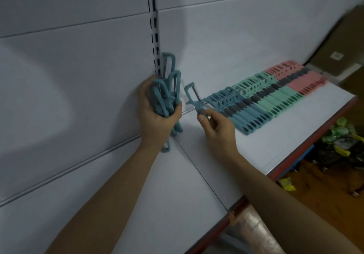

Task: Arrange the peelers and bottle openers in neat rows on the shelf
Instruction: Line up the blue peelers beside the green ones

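I see my left hand (157, 107) at centre frame, its grip closed round a bundle of teal peelers (167, 90). Their long axes run roughly upright, blade loops pointing to the top of the frame and handle ends sticking out below my palm, close against the white back panel (78, 76) by the slotted upright (154, 36).

Just to the right, my right hand (216, 129) pinches 1 single teal peeler (194, 98) by its dark handle between thumb and fingers. Its long axis tilts up and to the left, blade head uppermost, above the white shelf (256, 147).

Further right, toward the upper right of the frame, the laid-out rows (271, 96) rest flat on the shelf: teal, mint and pink pieces side by side, touching, their long axes running from upper left to lower right, handle ends toward the red shelf edge (295, 161). Blur stops me telling peelers from openers there.
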Demonstrator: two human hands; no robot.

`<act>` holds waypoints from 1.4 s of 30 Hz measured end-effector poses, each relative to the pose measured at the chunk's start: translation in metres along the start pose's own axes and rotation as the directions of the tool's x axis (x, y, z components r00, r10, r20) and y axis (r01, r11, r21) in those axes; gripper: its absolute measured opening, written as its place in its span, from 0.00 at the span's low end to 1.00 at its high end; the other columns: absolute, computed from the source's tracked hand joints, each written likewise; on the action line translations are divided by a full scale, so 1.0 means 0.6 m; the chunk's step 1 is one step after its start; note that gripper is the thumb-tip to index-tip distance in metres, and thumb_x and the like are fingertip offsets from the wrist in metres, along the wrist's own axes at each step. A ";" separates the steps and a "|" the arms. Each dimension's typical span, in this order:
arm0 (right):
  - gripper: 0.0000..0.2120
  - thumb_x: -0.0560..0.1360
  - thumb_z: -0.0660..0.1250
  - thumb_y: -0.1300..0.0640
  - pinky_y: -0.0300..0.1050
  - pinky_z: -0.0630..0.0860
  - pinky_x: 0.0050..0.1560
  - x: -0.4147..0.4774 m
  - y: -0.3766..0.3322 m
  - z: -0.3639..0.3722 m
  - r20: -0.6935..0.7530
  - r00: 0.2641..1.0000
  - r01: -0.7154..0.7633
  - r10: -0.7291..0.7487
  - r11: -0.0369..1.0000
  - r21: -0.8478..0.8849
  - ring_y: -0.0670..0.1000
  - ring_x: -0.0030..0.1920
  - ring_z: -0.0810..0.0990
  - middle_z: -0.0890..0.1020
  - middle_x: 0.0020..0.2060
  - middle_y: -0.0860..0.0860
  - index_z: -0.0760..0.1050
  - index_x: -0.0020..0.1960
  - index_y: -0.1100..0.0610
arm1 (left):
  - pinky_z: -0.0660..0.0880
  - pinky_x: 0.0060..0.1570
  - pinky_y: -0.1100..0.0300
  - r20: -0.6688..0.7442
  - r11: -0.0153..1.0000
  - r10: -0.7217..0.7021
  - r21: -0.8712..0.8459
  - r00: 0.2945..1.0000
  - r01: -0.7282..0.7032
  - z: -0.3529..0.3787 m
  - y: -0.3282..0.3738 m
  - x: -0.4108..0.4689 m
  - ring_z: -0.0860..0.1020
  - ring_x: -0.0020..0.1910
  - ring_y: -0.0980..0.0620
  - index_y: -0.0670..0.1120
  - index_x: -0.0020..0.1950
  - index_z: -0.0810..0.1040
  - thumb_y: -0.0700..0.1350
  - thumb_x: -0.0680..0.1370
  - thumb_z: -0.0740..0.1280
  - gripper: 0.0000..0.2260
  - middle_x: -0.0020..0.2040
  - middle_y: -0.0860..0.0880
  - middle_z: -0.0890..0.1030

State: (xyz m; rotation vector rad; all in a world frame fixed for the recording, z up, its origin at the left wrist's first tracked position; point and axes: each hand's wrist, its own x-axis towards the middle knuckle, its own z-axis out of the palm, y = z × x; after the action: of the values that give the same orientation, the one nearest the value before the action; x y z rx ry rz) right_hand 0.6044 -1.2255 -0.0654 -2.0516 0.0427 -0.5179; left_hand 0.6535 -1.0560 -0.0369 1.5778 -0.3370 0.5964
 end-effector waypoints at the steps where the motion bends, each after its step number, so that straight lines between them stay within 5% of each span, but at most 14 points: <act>1: 0.07 0.80 0.69 0.51 0.35 0.61 0.34 0.002 -0.001 -0.001 -0.039 0.999 0.017 -0.019 0.999 -0.049 0.43 0.33 0.69 0.72 0.29 0.41 0.77 0.44 0.49 | 0.77 0.65 0.52 0.023 1.000 -0.010 0.008 1.000 0.009 0.000 -0.010 -0.003 0.80 0.62 0.50 0.39 0.68 0.69 0.33 0.69 0.80 0.32 0.62 0.47 0.78; 5: 0.14 0.81 0.66 0.52 0.47 0.68 0.39 0.003 0.004 -0.003 -0.030 0.999 0.010 -0.014 0.991 -0.130 0.49 0.42 0.71 0.73 0.35 0.51 0.73 0.38 0.56 | 0.76 0.63 0.38 0.144 0.998 -0.050 0.054 0.988 0.043 0.006 -0.029 -0.009 0.78 0.64 0.38 0.47 0.75 0.64 0.39 0.72 0.77 0.36 0.67 0.40 0.74; 8: 0.11 0.82 0.65 0.54 0.50 0.70 0.40 0.000 0.006 -0.006 -0.046 0.999 -0.015 0.009 0.992 -0.127 0.52 0.43 0.73 0.76 0.38 0.51 0.74 0.42 0.56 | 0.78 0.59 0.36 0.195 0.998 -0.032 0.052 0.980 0.022 0.009 -0.019 -0.013 0.78 0.60 0.35 0.52 0.76 0.63 0.42 0.75 0.72 0.32 0.64 0.38 0.74; 10: 0.05 0.83 0.64 0.55 0.45 0.69 0.41 -0.001 0.004 -0.009 -0.076 0.997 -0.029 0.019 0.992 -0.125 0.51 0.43 0.74 0.76 0.41 0.49 0.77 0.50 0.54 | 0.78 0.61 0.40 0.191 0.999 0.000 0.033 0.982 -0.006 0.004 -0.002 -0.008 0.79 0.61 0.42 0.43 0.75 0.64 0.40 0.75 0.71 0.30 0.64 0.45 0.76; 13: 0.05 0.83 0.63 0.56 0.39 0.65 0.41 -0.003 0.000 -0.014 -0.099 0.995 -0.026 0.011 0.989 -0.148 0.44 0.41 0.71 0.75 0.42 0.45 0.78 0.56 0.52 | 0.74 0.64 0.66 0.162 0.991 0.103 0.064 0.981 -0.114 -0.005 0.015 0.002 0.74 0.61 0.70 0.39 0.74 0.61 0.27 0.68 0.73 0.38 0.64 0.74 0.70; 15: 0.07 0.82 0.65 0.55 0.35 0.65 0.41 -0.003 0.002 -0.017 -0.117 0.993 -0.042 0.024 0.988 -0.149 0.41 0.42 0.72 0.74 0.43 0.42 0.76 0.60 0.51 | 0.73 0.67 0.64 0.151 0.997 0.049 0.051 0.987 -0.057 -0.005 0.026 0.001 0.72 0.61 0.74 0.41 0.78 0.57 0.27 0.66 0.75 0.45 0.65 0.71 0.70; 17: 0.12 0.81 0.68 0.53 0.30 0.67 0.41 -0.003 0.004 -0.018 -0.128 0.989 -0.089 0.076 0.991 -0.102 0.41 0.45 0.73 0.76 0.48 0.44 0.74 0.64 0.50 | 0.71 0.70 0.61 0.180 0.998 0.000 0.064 0.984 -0.012 -0.004 0.029 -0.003 0.71 0.67 0.69 0.46 0.82 0.54 0.30 0.67 0.76 0.49 0.67 0.64 0.71; 20: 0.10 0.80 0.70 0.55 0.28 0.69 0.41 0.002 0.005 -0.022 -0.157 0.986 -0.072 0.056 0.992 -0.100 0.41 0.45 0.74 0.77 0.49 0.46 0.73 0.59 0.50 | 0.81 0.58 0.49 0.275 0.998 -0.064 0.021 0.959 0.060 -0.004 0.021 -0.007 0.83 0.56 0.51 0.65 0.79 0.49 0.31 0.69 0.76 0.54 0.63 0.64 0.77; 23: 0.08 0.81 0.68 0.57 0.40 0.74 0.43 0.014 0.016 -0.036 -0.150 0.987 0.019 -0.059 0.966 -0.256 0.45 0.42 0.76 0.80 0.48 0.50 0.76 0.59 0.56 | 0.80 0.61 0.48 0.268 0.992 -0.112 -0.028 0.957 0.124 0.001 0.021 -0.014 0.82 0.59 0.49 0.66 0.79 0.48 0.30 0.69 0.76 0.55 0.69 0.49 0.75; 28: 0.08 0.82 0.64 0.59 0.56 0.78 0.40 0.027 0.044 -0.069 -0.077 0.986 0.088 -0.145 0.862 -0.499 0.59 0.43 0.79 0.80 0.53 0.56 0.73 0.60 0.56 | 0.71 0.72 0.48 0.139 0.991 -0.086 -0.091 0.987 0.099 0.012 0.019 -0.016 0.69 0.75 0.56 0.54 0.82 0.49 0.30 0.68 0.79 0.54 0.75 0.75 0.57; 34: 0.05 0.78 0.70 0.56 0.52 0.78 0.34 0.035 0.061 -0.077 0.022 0.981 0.167 -0.195 0.768 -0.618 0.56 0.40 0.79 0.80 0.47 0.52 0.79 0.52 0.56 | 0.74 0.65 0.32 0.134 0.974 -0.137 -0.161 0.982 0.158 0.016 -0.005 -0.018 0.74 0.71 0.37 0.68 0.80 0.51 0.35 0.70 0.78 0.52 0.80 0.47 0.61; 42: 0.03 0.75 0.70 0.58 0.52 0.75 0.41 0.039 0.081 -0.068 -0.001 0.980 0.147 -0.201 0.717 -0.681 0.55 0.42 0.75 0.82 0.40 0.52 0.81 0.46 0.57 | 0.83 0.48 0.43 0.227 0.943 -0.191 -0.227 0.955 0.242 0.018 -0.002 -0.032 0.83 0.56 0.39 0.51 0.80 0.54 0.27 0.75 0.70 0.42 0.69 0.36 0.71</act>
State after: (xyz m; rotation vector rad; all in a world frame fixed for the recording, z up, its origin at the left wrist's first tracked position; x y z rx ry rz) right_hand 0.6193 -1.2896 -0.0806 -2.7797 0.0958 -0.7829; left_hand 0.6401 -1.0694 -0.0489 1.4068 -0.3692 0.2107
